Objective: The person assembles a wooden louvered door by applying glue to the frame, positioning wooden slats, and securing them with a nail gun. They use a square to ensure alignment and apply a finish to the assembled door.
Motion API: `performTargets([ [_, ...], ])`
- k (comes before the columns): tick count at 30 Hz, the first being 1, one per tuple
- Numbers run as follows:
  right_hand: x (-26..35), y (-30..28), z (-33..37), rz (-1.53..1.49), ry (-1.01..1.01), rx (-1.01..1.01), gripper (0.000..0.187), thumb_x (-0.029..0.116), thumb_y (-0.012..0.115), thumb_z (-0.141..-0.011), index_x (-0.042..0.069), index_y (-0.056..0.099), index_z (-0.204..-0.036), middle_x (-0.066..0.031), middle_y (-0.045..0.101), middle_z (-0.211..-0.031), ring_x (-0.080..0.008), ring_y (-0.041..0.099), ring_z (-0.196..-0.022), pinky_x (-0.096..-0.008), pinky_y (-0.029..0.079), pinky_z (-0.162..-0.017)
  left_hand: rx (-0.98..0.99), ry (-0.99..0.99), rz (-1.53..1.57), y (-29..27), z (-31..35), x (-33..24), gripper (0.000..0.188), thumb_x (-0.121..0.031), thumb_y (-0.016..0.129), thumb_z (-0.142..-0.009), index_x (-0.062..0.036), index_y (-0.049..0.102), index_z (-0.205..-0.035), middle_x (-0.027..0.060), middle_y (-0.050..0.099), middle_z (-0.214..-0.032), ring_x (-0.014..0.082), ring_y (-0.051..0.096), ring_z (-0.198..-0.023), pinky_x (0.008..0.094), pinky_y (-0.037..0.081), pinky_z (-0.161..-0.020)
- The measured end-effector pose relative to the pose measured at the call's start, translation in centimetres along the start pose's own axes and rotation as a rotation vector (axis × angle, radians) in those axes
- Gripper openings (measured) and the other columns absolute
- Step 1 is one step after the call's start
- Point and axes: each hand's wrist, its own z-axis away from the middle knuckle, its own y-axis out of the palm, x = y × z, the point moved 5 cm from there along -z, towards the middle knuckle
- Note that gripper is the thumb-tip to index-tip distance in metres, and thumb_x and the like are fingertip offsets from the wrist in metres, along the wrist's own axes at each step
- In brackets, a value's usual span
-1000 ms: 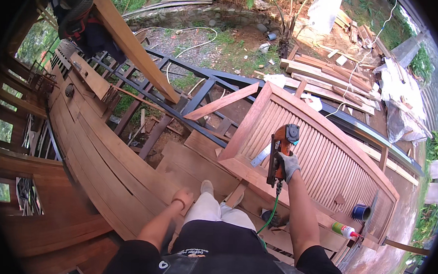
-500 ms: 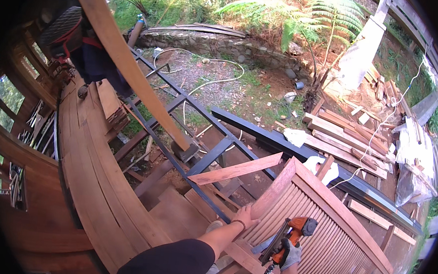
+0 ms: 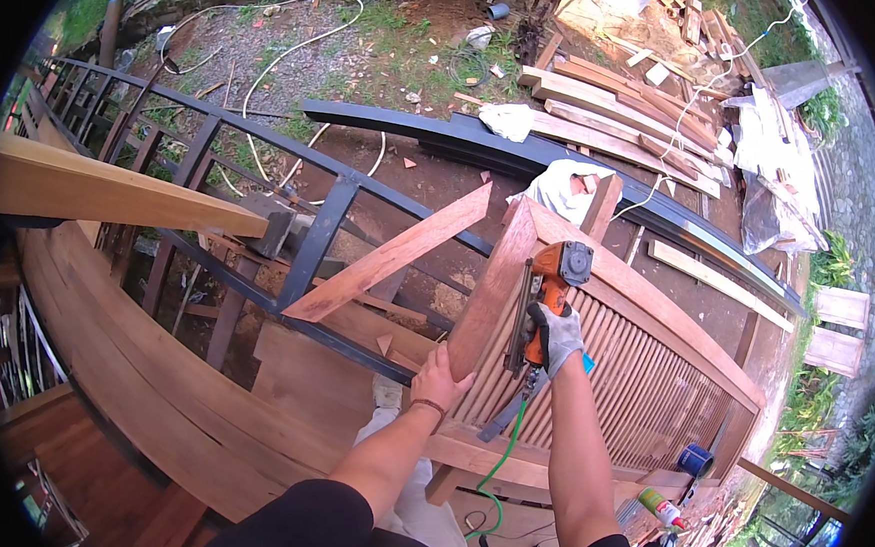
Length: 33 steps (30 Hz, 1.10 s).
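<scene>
A reddish wooden louvered panel (image 3: 648, 276), its frame filled with many thin slats, lies tilted in front of me. My left hand (image 3: 441, 386), bare with a band at the wrist, grips the lower part of the panel's left rail. In my right hand (image 3: 559, 338), which wears a grey glove, is an orange and black nail gun (image 3: 561, 265). The gun is over the slats, close to the left rail. A green air hose (image 3: 508, 456) runs from its handle down towards me. Left of the rail, a loose reddish board (image 3: 394, 254) lies across a dark metal frame (image 3: 322, 234).
A long wooden beam (image 3: 122, 186) juts in from the left above curved planks (image 3: 142, 356). Dark steel beams (image 3: 416, 130) lie beyond the panel, with stacked lumber (image 3: 618, 114) behind. A blue can (image 3: 695, 460) and a green bottle (image 3: 661, 508) are at the lower right.
The view has turned to the right and down. My right hand has carried the nail gun farther up the panel, towards its top left corner. My left hand stays on the rail.
</scene>
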Motion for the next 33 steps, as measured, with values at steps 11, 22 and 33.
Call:
performTargets([
  [11,1.3,-0.1,-4.5,0.168,0.012,-0.044,0.009,0.008,0.065,-0.085,0.003,0.057,-0.087,-0.0054,0.056,-0.063,-0.0187,0.056,-0.049,-0.0335,0.048,-0.047,-0.009,0.014,0.06,-0.3,-0.1,0.0,0.087,-0.043,0.077,-0.074,-0.0025,0.036,-0.14,0.0232,0.055,-0.12,0.0434,0.06,-0.106,0.0496,0.051,-0.088],
  [22,0.5,1.1,-2.2,0.038,0.034,0.046,0.006,0.005,0.063,-0.086,0.003,0.057,-0.088,-0.0042,0.055,-0.063,-0.0178,0.056,-0.052,-0.0323,0.048,-0.049,-0.013,0.005,0.059,-0.3,-0.2,0.1,0.089,-0.042,0.078,-0.073,-0.0041,0.034,-0.141,0.0227,0.055,-0.123,0.0429,0.06,-0.107,0.0499,0.05,-0.088],
  [33,-7.8,0.8,6.1,0.081,0.023,0.003,0.014,0.006,0.068,-0.084,0.0,0.063,-0.095,-0.0043,0.063,-0.073,-0.0145,0.06,-0.059,-0.0313,0.05,-0.052,-0.011,0.012,0.116,-1.0,0.2,0.2,0.076,-0.041,0.065,-0.083,-0.0035,0.035,-0.142,0.0229,0.054,-0.124,0.0421,0.057,-0.112,0.0499,0.047,-0.094],
])
